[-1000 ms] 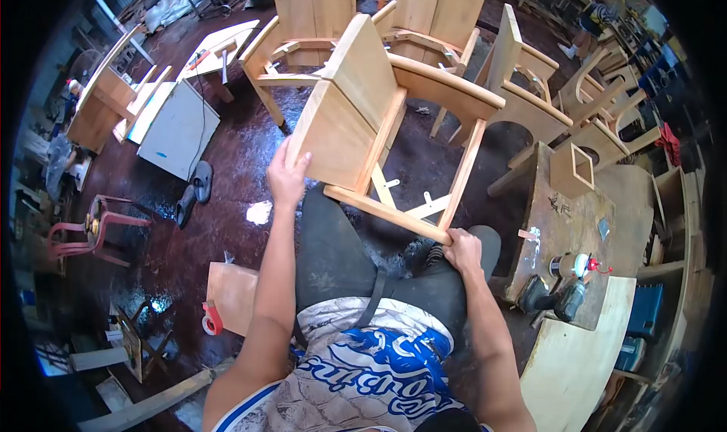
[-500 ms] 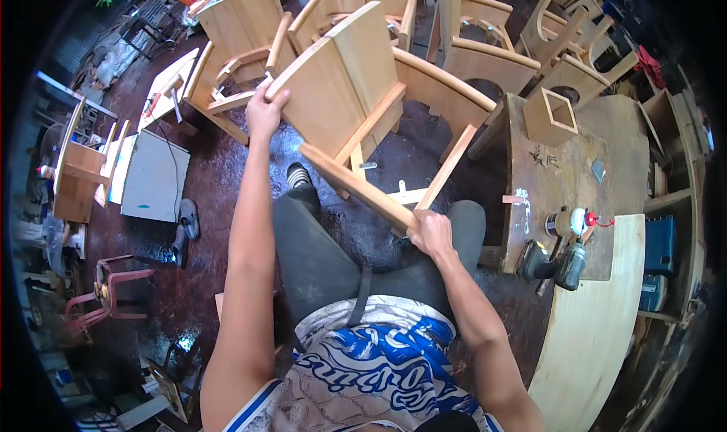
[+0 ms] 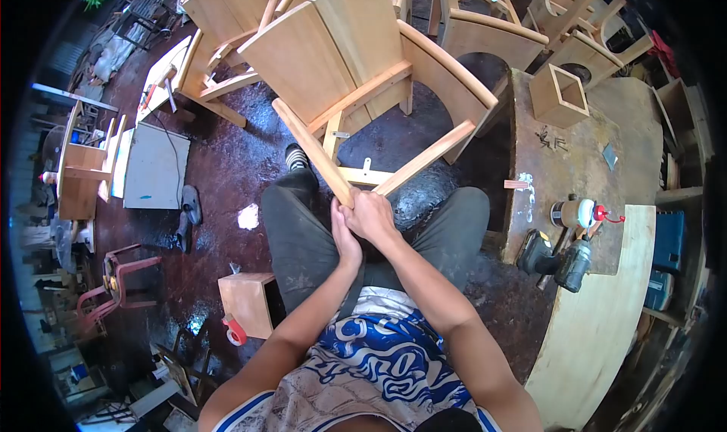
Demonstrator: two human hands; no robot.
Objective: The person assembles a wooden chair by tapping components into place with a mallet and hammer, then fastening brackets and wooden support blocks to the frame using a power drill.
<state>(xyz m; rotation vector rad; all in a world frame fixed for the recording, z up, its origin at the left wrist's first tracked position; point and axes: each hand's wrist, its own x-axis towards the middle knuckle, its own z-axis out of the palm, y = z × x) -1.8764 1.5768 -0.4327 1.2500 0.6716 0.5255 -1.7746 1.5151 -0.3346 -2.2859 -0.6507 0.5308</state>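
A light wooden chair [image 3: 322, 42] stands before me, its slatted backrest away from me and its seat frame without a panel. My right hand [image 3: 371, 216] is wrapped round the front end of its left armrest [image 3: 312, 148]. Just below and beside it, my left hand [image 3: 346, 235] is cupped against the outer side of that same end, its fingertips partly hidden. Small metal brackets [image 3: 367, 165] sit on the inner rails. The chair's other armrest [image 3: 448, 57] curves away on the right.
More wooden chairs [image 3: 492, 34] crowd the back. On the right, a worktable [image 3: 560, 178] bears a box frame [image 3: 559, 95], a bottle with a red nozzle [image 3: 573, 213] and a cordless drill [image 3: 573, 264]. A wooden box [image 3: 248, 305] with a red tape roll [image 3: 235, 330] stands at lower left.
My left hand has let go of the backrest's edge and come down beside my right hand at the armrest end. The chair has turned slightly, and the box at lower left has come into view.
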